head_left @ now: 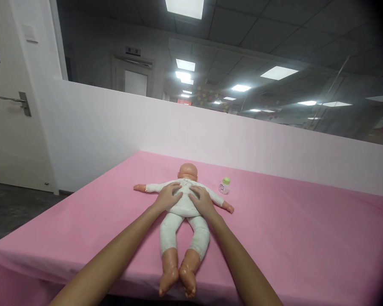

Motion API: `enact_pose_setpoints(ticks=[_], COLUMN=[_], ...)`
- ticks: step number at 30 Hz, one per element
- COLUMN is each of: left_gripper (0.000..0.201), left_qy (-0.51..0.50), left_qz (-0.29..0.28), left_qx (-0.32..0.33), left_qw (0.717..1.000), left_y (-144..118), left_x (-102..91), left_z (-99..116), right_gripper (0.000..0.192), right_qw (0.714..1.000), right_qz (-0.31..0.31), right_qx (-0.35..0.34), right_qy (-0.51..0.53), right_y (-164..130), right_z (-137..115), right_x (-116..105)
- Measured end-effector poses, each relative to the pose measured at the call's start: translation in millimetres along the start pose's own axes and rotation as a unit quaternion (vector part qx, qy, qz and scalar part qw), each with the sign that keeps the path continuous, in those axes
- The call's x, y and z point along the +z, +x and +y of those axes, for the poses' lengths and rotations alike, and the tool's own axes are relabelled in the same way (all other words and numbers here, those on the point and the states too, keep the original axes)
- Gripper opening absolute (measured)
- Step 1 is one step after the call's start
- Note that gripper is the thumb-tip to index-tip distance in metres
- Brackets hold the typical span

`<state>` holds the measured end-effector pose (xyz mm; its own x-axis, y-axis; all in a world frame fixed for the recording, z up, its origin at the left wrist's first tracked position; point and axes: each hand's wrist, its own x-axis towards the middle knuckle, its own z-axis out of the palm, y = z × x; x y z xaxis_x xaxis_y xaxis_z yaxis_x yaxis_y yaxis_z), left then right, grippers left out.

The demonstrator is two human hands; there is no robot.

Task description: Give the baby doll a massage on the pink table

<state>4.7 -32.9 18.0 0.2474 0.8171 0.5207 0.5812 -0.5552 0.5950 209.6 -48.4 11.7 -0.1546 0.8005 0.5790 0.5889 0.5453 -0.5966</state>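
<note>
A baby doll (185,209) with a white cloth body lies face down on the pink-covered table (290,238), its head away from me and its feet close to the near edge. Flat on the left side of its back rests my left hand (167,196), fingers spread. My right hand (203,199) lies on the right side of the back in the same way, its fingers apart. Both thumbs point inward toward the spine, with a gap between the hands. The doll's arms stretch out to either side.
To the right of the doll's head stands a small clear bottle (224,185) with a green cap. A white wall (210,131) with a window above it runs behind the table. A door (15,106) with a metal handle is at the left.
</note>
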Motion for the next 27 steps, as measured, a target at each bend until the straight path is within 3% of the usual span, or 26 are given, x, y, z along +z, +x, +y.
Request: enact_pose_setpoints(ticks=[27], left_gripper=[0.044], left_qy=[0.003], left_qz=[-0.001], left_qx=[0.002], left_qw=[1.000], left_y=[0.3], left_x=[1.5], left_z=[-3.2], right_gripper=[0.035], right_qw=[1.000], right_qz=[-0.008], right_qx=[0.006], right_qy=[0.004], right_y=[0.2], right_z=[-4.3], right_x=[-2.3])
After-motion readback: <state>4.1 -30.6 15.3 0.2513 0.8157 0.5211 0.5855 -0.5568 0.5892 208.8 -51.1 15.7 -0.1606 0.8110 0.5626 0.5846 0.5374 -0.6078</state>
